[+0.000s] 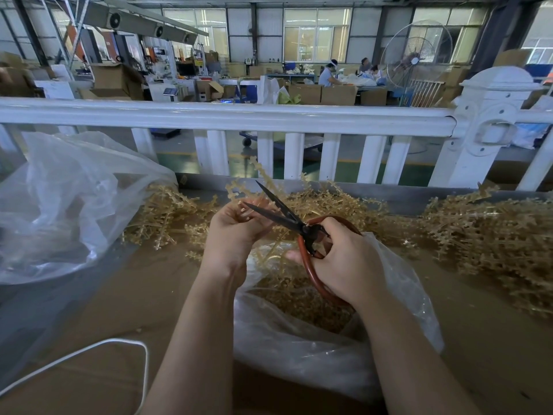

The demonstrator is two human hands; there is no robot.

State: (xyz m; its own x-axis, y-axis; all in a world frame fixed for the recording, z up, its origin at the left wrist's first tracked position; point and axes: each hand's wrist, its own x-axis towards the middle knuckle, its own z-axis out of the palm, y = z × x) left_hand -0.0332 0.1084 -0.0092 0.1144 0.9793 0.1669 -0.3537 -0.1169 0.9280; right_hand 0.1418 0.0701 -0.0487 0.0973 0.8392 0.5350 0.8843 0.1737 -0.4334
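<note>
Tan plastic sprig is pinched in left grip, red-handled black scissors clasped in right grip, above clear plastic bag of tan cuttings.

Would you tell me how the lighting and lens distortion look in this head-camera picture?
Head view: bright windows backlight the hall, leaving the table dim; the wide lens bows the white railing; the scissors in the right hand and the tan sprig in the left hand look sharp.
</note>
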